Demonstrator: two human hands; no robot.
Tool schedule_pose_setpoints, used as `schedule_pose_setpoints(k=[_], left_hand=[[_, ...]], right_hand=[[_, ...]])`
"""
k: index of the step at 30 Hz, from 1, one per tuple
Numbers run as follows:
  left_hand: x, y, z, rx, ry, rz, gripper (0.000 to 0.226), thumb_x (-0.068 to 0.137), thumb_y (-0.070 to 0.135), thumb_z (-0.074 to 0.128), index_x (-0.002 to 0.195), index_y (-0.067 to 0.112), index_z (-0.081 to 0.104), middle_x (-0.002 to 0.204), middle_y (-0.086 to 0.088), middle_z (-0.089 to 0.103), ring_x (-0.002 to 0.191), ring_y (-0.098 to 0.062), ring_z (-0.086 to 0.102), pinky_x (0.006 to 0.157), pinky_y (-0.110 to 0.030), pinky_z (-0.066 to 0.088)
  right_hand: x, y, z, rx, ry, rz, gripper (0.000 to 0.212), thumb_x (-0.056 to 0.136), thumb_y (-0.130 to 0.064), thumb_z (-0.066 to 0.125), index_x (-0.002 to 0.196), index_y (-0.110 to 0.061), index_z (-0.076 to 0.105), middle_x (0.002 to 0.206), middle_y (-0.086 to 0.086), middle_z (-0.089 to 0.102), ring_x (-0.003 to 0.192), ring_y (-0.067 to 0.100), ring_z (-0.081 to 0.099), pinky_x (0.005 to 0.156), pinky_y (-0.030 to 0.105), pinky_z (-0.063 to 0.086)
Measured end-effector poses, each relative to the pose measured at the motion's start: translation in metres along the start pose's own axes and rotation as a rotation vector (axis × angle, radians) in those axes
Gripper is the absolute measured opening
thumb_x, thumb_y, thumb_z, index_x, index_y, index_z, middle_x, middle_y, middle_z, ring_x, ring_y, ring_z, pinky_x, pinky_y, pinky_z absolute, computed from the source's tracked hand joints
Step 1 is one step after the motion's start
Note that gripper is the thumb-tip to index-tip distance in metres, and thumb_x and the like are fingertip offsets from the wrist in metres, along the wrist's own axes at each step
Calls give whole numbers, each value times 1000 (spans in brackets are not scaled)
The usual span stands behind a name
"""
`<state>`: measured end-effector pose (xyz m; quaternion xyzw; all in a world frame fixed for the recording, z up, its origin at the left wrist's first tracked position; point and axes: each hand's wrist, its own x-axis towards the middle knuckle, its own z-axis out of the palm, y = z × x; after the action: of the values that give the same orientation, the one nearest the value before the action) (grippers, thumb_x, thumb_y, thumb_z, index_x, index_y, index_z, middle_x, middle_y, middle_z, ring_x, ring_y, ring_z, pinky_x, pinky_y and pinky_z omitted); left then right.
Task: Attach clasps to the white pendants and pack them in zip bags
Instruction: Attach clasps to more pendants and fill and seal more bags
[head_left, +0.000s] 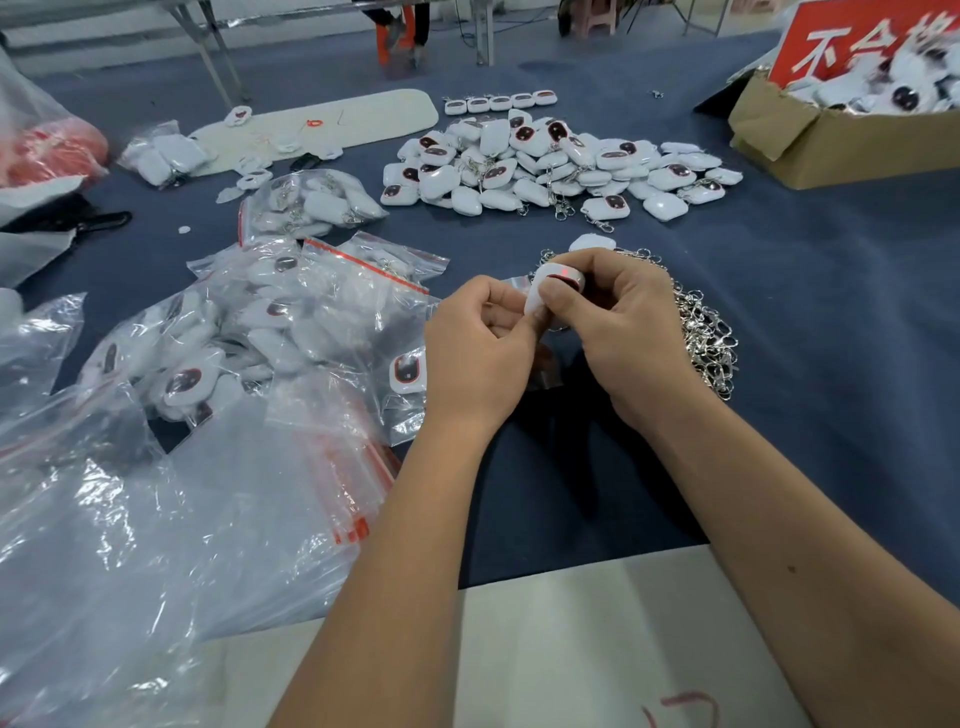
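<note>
Pendant (556, 288) held up over the blue cloth, near centre, pinched between right hand (631, 332) and left hand (475, 353), fingers of both curled round it. Judged step: fitting a clasp, though none shows between the fingers. Clasps (709, 332) lie heaped just right; zip bags (332, 332) wait left for packing next

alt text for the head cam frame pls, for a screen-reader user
Two hands, left hand and right hand, together hold one white pendant above a blue table. A pile of silver clasps lies just right of them, filled zip bags to the left, and a heap of loose pendants farther back.
</note>
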<state>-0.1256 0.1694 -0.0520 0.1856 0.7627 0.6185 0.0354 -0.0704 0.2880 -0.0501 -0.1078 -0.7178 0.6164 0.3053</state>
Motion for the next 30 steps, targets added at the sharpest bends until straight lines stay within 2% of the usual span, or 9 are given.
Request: schedule_pose_setpoints(k=[5,11,14,17,20,22,26,28,30], left_hand=[[0,-1,1,-7,65,-5,15,90,17,77,83,12,66,75,-10,72,66,-28,72,63,-41,62],[-2,3,2,-147,5,-23,7,98,3,63,93,4,67,77,-16,73,50,-18,69,48,-29,56],[-2,4,3,-118,11,27,10,100,7,58,98,8,68,77,-14,73,53,-22,70,50,-37,59],[-3,1,6,47,81,95,10,98,10,57,96,19,61,73,-4,69,65,-25,70,65,-43,58],[-3,-3,8,283,141,116,8,91,5,59,93,13,58,72,5,60,69,-12,59,69,-32,47],[-2,-3,9,365,166,112,6,90,12,63,90,10,57,73,1,61,71,-16,57,66,-31,44],[-3,1,8,457,167,83,35,85,37,77,89,11,53,76,-3,62,75,-24,57,68,-39,46],[-3,1,7,529,150,80,43,80,40,83,93,11,53,82,-6,64,80,-26,57,71,-38,46],[-3,1,6,557,140,77,36,82,32,79,95,9,54,88,-9,65,85,-29,60,76,-40,48]], right_hand=[[-1,2,0,112,-75,91,22,94,1,69,112,-11,73,96,3,74,89,10,68,84,28,58],[4,3,-8,107,-20,86,36,90,6,72,123,-8,69,99,0,76,93,11,72,87,28,59],[5,2,-8,81,27,51,35,89,4,75,122,-7,70,101,5,76,92,12,73,87,30,60],[4,2,-9,38,48,26,33,89,0,76,121,-11,71,100,3,76,91,9,71,90,32,60],[5,2,-10,-3,43,0,32,88,4,75,117,-10,73,103,8,76,91,8,70,90,31,60],[5,1,-10,-2,61,-19,31,89,4,74,117,-9,73,102,4,76,92,7,70,91,30,60],[5,0,-12,49,115,-19,26,89,2,74,113,-7,73,97,-1,76,89,7,70,87,27,59],[7,0,-13,101,151,-20,22,90,0,74,110,-10,73,91,-4,75,86,8,70,83,27,59],[8,0,-13,183,199,20,20,93,-5,73,111,-12,69,87,-5,76,83,10,72,78,27,60]])
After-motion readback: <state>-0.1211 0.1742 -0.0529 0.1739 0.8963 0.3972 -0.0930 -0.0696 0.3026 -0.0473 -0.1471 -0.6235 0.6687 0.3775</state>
